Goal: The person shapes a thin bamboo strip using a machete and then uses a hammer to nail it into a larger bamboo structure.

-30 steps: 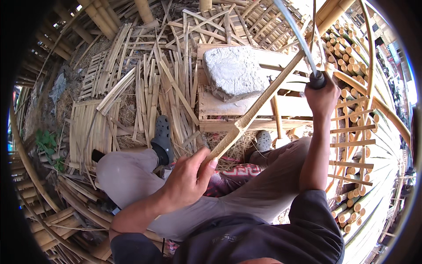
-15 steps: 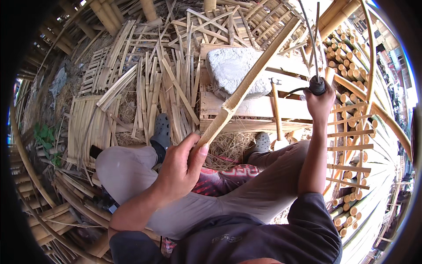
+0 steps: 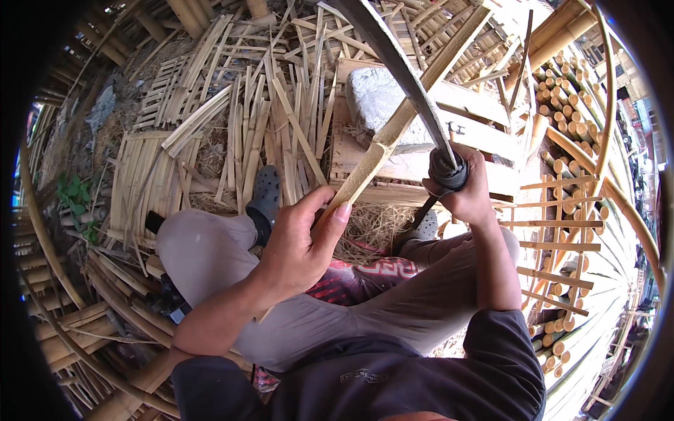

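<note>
While the left hand (image 3: 298,242) grasps a bamboo strip (image 3: 370,161), the right hand (image 3: 472,191) to its right grips a knife (image 3: 413,83).

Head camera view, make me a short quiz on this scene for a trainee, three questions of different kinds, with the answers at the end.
1. Multiple choice: what does the person's right hand hold?
A) a rope
B) a long curved knife
C) a bucket

2. True or false: the person's left hand grips a bamboo strip.

3. Short answer: what does the pale, rough block rest on?

Key:
1. B
2. True
3. A wooden platform of boards
</note>
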### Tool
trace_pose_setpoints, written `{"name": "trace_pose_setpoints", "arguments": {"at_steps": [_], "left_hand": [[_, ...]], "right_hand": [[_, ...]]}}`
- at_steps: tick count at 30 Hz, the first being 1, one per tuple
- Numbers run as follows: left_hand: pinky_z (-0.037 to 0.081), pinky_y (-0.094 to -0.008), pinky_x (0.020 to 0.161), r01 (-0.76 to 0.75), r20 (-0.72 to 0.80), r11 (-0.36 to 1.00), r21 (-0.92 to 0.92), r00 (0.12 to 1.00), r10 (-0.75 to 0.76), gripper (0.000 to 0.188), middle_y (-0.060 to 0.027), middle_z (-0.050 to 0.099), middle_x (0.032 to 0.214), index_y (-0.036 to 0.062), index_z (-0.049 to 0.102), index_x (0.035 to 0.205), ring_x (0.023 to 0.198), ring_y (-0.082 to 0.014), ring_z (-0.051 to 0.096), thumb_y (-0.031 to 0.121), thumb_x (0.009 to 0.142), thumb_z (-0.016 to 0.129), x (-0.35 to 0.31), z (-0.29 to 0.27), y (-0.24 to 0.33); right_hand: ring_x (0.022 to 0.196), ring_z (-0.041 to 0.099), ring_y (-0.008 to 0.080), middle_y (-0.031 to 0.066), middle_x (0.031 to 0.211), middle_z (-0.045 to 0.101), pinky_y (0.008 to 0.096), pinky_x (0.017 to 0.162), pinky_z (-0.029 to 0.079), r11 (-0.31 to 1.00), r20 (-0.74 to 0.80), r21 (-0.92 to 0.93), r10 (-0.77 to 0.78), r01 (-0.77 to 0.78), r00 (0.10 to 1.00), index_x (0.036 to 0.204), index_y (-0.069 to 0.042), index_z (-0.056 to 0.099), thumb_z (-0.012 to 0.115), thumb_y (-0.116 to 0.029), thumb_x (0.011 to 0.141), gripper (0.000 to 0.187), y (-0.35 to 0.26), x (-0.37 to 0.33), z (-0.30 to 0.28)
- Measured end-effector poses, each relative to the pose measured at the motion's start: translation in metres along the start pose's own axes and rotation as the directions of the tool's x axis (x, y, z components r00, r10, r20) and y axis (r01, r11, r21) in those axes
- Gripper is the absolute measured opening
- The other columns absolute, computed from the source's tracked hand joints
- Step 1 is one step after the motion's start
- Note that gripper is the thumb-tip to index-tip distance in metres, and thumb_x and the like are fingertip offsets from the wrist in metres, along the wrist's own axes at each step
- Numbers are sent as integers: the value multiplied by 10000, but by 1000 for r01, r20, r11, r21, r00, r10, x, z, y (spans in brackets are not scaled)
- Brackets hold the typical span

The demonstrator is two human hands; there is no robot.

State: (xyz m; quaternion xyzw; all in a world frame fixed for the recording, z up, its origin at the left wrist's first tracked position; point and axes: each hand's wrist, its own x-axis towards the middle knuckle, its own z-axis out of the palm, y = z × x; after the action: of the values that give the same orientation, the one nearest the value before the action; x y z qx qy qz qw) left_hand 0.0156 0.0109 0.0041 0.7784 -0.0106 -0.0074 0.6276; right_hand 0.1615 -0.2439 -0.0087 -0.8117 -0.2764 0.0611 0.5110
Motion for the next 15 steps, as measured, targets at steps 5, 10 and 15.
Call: {"name": "trace_pose_setpoints", "arguments": {"at_steps": [5,10,15], "left_hand": [[283,-228,490,15,24,998,-59,1000,-14,257,79,399,642,22,543,971,551,-9,348,254,1078,512,2,3,-5],[317,-292,516,98,48,987,-131,995,-92,342,30,436,632,-20,598,1029,571,-62,375,311,1072,523,4,2,-9],[251,-210,403,152,120,937,-314,986,-119,264,84,358,588,61,511,983,444,-3,303,293,1097,460,7,4,-10]], "right_hand": [[680,494,90,3,790,563,261,625,435,948,217,258,129,-184,968,885,-42,544,748,79,676,316,5,-2,-1],[801,560,144,95,963,586,316,672,510,890,437,381,66,-251,897,1179,-38,469,783,128,691,604,24,-11,6],[862,589,148,89,989,602,322,716,525,948,555,264,0,-176,832,1142,-32,469,821,77,711,567,16,-12,21]]}}
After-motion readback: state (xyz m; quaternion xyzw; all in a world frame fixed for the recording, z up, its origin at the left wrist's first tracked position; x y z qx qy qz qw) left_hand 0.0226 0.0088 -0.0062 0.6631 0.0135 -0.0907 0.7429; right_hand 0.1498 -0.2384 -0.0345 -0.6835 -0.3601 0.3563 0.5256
